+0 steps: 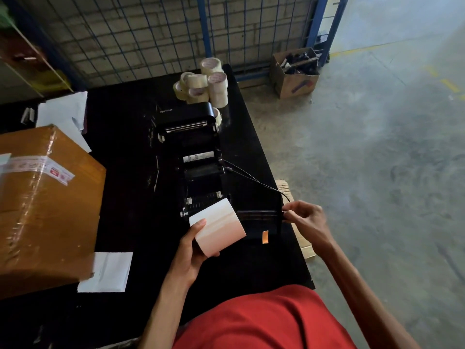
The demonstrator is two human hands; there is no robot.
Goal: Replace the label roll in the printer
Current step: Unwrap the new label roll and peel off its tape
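Note:
A black label printer (193, 157) stands on the black table (130, 177) with its lid swung open toward the far side, its paper bay bare. My left hand (191, 250) grips a white label roll (217, 227) just in front of the printer's near end. My right hand (305, 217) pinches the end of a black spindle rod (259, 215) that lies level to the right of the roll, pointing at the roll's core. A thin black cable (254, 177) runs from the printer's right side toward my right hand.
A large taped cardboard box (42, 205) fills the table's left side, with white sheets (105, 272) beside it. Several rolls of clear tape (203, 84) are stacked behind the printer. A wire fence stands behind; an open carton (294, 74) sits on the concrete floor.

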